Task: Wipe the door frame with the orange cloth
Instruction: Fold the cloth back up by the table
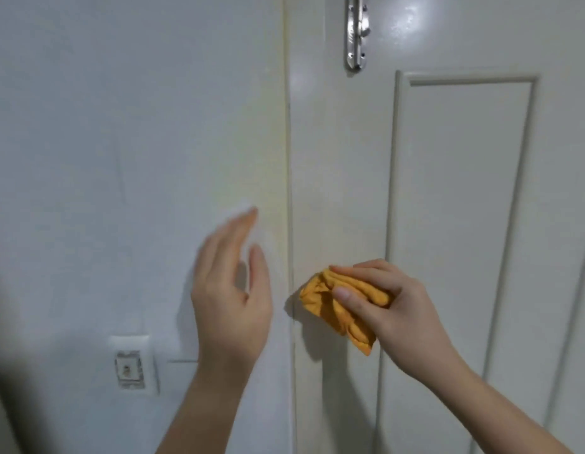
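Head view: my right grip [387, 301] clutches the crumpled orange cloth [341, 309].
Left grip [230, 298] spread open beside it, cloth pressed against the cream door frame [292, 178].

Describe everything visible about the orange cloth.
The cloth is orange-yellow, soft woven fabric, crumpled into a folded wad with creases and a loose corner hanging down to the right. The right hand grips it, thumb across the front and fingers over the top. It sits against the white door, just right of the frame's seam, below the metal latch.
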A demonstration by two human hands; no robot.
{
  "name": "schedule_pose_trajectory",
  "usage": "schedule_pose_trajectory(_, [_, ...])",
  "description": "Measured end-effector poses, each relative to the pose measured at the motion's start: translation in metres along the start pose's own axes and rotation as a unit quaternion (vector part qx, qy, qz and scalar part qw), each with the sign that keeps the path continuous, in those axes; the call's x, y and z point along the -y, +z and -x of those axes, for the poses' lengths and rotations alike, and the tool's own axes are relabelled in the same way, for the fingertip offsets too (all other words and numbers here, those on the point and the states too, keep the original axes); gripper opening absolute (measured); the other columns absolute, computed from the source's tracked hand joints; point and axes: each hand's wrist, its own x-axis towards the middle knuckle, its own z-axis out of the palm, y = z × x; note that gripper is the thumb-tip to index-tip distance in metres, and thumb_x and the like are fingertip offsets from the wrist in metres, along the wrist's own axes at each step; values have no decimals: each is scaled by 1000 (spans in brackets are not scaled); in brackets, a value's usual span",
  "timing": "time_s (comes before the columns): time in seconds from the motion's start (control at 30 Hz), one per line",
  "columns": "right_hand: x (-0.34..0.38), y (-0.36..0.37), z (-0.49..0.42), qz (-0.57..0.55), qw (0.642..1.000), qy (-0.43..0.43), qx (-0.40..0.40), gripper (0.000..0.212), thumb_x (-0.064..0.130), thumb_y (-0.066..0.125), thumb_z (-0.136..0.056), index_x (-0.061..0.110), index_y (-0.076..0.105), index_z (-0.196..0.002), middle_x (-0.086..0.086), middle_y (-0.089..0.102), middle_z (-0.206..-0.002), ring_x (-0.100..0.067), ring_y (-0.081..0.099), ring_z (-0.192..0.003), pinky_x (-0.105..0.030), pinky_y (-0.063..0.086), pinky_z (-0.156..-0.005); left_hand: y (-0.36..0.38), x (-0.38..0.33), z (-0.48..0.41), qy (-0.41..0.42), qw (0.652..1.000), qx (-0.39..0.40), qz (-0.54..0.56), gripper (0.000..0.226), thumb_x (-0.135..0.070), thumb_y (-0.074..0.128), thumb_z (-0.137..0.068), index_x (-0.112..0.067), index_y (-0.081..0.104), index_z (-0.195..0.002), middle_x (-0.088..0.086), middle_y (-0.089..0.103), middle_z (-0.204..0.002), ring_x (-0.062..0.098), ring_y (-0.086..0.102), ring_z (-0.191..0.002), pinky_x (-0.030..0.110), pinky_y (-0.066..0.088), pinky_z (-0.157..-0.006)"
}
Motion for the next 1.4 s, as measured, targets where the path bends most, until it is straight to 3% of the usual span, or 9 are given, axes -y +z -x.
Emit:
schedule_pose_trajectory(0.07, [-3, -17, 19, -83, 995, 53, -19, 23, 41, 79, -89, 39, 84, -111, 11, 76, -112, -5, 73, -107, -13, 52, -87, 6, -28, 44, -124, 981, 91, 120, 40, -33, 72, -103, -35, 69, -143, -18, 69, -141, 11, 67, -134, 23, 54, -110])
schedule_pose_trajectory(0.2, [-17, -52, 62, -140, 979, 150, -24, 23, 42, 69, -96, 34, 84, -113, 6, 77, -118, -10, 75, -110, -16, 56, -89, 32, -64, 104, -346, 857, 261, 278, 58, -57, 81, -85, -39, 71, -140, -15, 79, -129, 6, 76, -119, 15, 57, -97])
schedule_pose_trajectory(0.33, [-44, -94, 104, -260, 923, 283, -37, 33, 40, 65, -98, 21, 80, -120, -14, 80, -118, -26, 77, -109, -26, 62, -83, 70, -88, 142, -358, 826, 329, 286, 15, -47, 79, -95, -33, 83, -99, -7, 82, -91, 3, 77, -86, 14, 55, -77])
schedule_pose_trajectory(0.5, [-80, -158, 164, -355, 854, 372, -85, 54, 55, 67, -96, 14, 72, -132, -17, 73, -133, -38, 71, -122, -43, 64, -90, 129, -130, 183, -438, 767, 364, 296, 42, -62, 82, -82, -21, 79, -92, 6, 80, -86, 19, 78, -84, 52, 69, -88])
schedule_pose_trajectory(0.57, [-89, -187, 190, -339, 859, 371, -91, 57, 58, 69, -93, 21, 70, -136, -11, 71, -138, -35, 70, -126, -46, 62, -95, 154, -151, 199, -460, 747, 377, 298, 42, -60, 84, -80, -21, 80, -94, 9, 83, -91, 26, 83, -89, 55, 69, -89])
schedule_pose_trajectory(0.73, [-101, -246, 238, -164, 911, 360, -114, 53, 57, 80, -83, 39, 69, -132, 5, 73, -133, -19, 74, -120, -29, 59, -99, 210, -199, 226, -502, 704, 409, 291, 6, -31, 86, -96, -26, 86, -92, 5, 87, -92, 20, 85, -85, 25, 66, -70])
schedule_pose_trajectory(0.93, [-119, -315, 281, 61, 889, 392, -229, 12, 28, 76, -97, 34, 78, -108, 16, 77, -111, -5, 71, -111, -21, 53, -92, 269, -259, 261, -534, 611, 473, 342, 20, -38, 79, -100, -20, 87, -103, 8, 87, -103, 24, 85, -96, 28, 67, -75])
schedule_pose_trajectory(1.1, [-114, -360, 300, 13, 909, 363, -206, 33, 49, 83, -85, 36, 74, -114, 8, 77, -111, -12, 75, -103, -32, 65, -80, 307, -302, 288, -547, 530, 516, 391, 37, -54, 86, -85, -25, 87, -106, 9, 86, -109, 25, 85, -102, 32, 68, -78])
schedule_pose_trajectory(1.4, [-122, -427, 336, 5, 858, 388, -337, 26, 39, 77, -89, 18, 72, -104, -12, 75, -95, -33, 72, -83, -64, 58, -90, 364, -354, 330, -500, 415, 601, 465, 44, -21, 92, -79, -19, 83, -122, 9, 79, -125, 30, 81, -115, 38, 67, -93])
